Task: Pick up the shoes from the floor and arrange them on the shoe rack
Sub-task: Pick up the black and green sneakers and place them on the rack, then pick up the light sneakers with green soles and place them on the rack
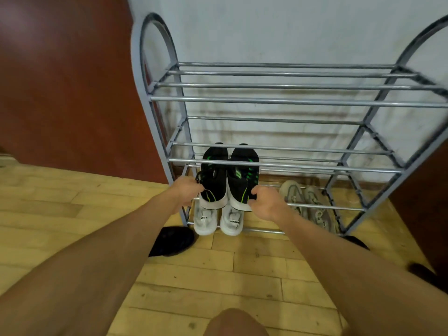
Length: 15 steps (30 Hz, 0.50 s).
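Note:
A grey metal shoe rack (286,100) with several bar shelves stands against the white wall. A pair of black sneakers with green stripes lies toe-in on a lower shelf at the left. My left hand (185,191) grips the heel of the left black sneaker (213,175). My right hand (265,202) grips the heel of the right black sneaker (243,178). Below them, on the bottom shelf, sits a white pair (218,220). A grey-beige pair (308,204) rests on the bottom shelf at the right.
A black shoe (173,241) lies on the wooden floor just left of the rack's front foot. Another dark shoe (356,241) shows by the rack's right foot, and a dark object (421,271) lies at the far right. A red-brown wall (68,81) stands left. My knee (236,322) shows at the bottom.

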Each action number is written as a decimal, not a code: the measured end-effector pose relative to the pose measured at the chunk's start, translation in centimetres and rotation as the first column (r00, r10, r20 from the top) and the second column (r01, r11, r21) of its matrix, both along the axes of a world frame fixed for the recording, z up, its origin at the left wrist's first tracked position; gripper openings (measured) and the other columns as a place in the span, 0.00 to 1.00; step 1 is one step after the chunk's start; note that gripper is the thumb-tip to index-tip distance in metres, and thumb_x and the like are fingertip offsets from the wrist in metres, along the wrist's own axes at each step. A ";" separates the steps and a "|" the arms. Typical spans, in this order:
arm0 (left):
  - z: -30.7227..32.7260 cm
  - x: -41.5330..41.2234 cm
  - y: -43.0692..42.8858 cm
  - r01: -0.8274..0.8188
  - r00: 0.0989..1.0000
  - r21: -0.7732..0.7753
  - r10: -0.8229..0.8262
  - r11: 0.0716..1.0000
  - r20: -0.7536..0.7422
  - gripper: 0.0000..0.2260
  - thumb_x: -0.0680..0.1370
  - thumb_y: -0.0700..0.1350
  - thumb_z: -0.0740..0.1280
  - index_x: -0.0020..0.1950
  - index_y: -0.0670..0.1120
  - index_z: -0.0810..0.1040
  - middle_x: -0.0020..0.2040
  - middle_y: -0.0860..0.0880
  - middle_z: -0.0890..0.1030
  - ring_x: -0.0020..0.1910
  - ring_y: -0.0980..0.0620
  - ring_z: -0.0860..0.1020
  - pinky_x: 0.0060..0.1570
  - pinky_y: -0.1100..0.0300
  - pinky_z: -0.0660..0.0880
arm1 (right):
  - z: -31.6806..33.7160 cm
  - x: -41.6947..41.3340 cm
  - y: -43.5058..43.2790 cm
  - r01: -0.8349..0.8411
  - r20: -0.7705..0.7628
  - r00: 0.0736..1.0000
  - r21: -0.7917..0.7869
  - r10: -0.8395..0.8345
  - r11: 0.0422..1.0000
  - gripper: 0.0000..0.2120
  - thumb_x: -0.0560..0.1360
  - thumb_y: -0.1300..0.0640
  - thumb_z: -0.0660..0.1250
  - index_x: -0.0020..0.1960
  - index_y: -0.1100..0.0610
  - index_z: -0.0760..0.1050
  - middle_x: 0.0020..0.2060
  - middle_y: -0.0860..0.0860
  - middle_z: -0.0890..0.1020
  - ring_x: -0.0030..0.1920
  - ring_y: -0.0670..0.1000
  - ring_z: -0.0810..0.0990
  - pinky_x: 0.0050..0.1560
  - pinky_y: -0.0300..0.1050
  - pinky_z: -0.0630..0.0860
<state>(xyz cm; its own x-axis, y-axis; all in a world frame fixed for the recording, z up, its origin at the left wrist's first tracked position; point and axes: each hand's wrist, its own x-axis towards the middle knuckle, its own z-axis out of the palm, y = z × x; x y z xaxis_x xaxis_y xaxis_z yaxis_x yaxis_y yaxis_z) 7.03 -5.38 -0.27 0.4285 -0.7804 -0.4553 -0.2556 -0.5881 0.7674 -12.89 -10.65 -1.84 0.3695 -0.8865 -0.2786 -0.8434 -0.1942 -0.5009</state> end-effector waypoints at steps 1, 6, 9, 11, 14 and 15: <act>1.0 0.0 0.9 0.031 1.000 0.004 -0.031 1.000 0.008 0.08 0.77 0.41 0.65 0.38 0.46 0.73 0.38 0.51 0.72 0.39 0.52 0.72 0.39 0.60 0.72 | 1.0 0.2 0.8 -0.061 -0.027 0.998 0.006 0.061 0.998 0.14 0.77 0.61 0.60 0.60 0.64 0.76 0.54 0.60 0.81 0.56 0.59 0.79 0.52 0.50 0.77; 6.9 0.2 7.1 0.212 0.970 0.006 -0.211 0.977 0.117 0.06 0.77 0.45 0.65 0.53 0.47 0.78 0.53 0.48 0.77 0.54 0.49 0.76 0.48 0.58 0.75 | 6.5 2.4 6.0 -0.336 -0.092 0.939 -0.022 0.333 0.942 0.14 0.77 0.61 0.58 0.54 0.66 0.80 0.53 0.60 0.83 0.54 0.58 0.81 0.54 0.50 0.77; 9.3 1.4 12.3 0.249 0.952 0.031 -0.251 0.968 0.177 0.14 0.78 0.46 0.64 0.62 0.45 0.77 0.57 0.48 0.77 0.56 0.49 0.76 0.53 0.56 0.75 | 8.9 4.5 10.2 -0.449 -0.110 0.890 -0.049 0.442 0.892 0.14 0.77 0.60 0.59 0.50 0.64 0.82 0.51 0.60 0.84 0.52 0.59 0.82 0.53 0.51 0.77; 9.9 2.5 16.2 0.242 0.947 0.046 -0.246 0.969 0.205 0.15 0.78 0.45 0.63 0.63 0.43 0.77 0.57 0.47 0.77 0.55 0.48 0.77 0.52 0.57 0.74 | 10.0 6.1 13.4 -0.507 -0.154 0.854 -0.037 0.497 0.861 0.13 0.77 0.61 0.60 0.51 0.65 0.82 0.50 0.61 0.83 0.52 0.61 0.81 0.53 0.54 0.77; 8.9 4.1 21.9 0.226 0.946 0.117 -0.247 0.967 0.208 0.13 0.78 0.44 0.61 0.61 0.43 0.77 0.54 0.46 0.77 0.53 0.46 0.77 0.51 0.55 0.73 | 10.5 8.3 18.3 -0.581 -0.221 0.792 0.012 0.569 0.814 0.12 0.76 0.64 0.59 0.44 0.69 0.79 0.43 0.67 0.80 0.45 0.65 0.79 0.53 0.60 0.76; 8.1 4.5 23.6 0.223 0.946 0.143 -0.250 0.964 0.207 0.11 0.78 0.43 0.61 0.58 0.44 0.77 0.51 0.46 0.77 0.49 0.47 0.77 0.48 0.55 0.72 | 10.3 8.9 19.8 -0.600 -0.242 0.773 0.022 0.587 0.799 0.12 0.77 0.63 0.59 0.47 0.69 0.79 0.47 0.67 0.80 0.48 0.65 0.80 0.54 0.59 0.76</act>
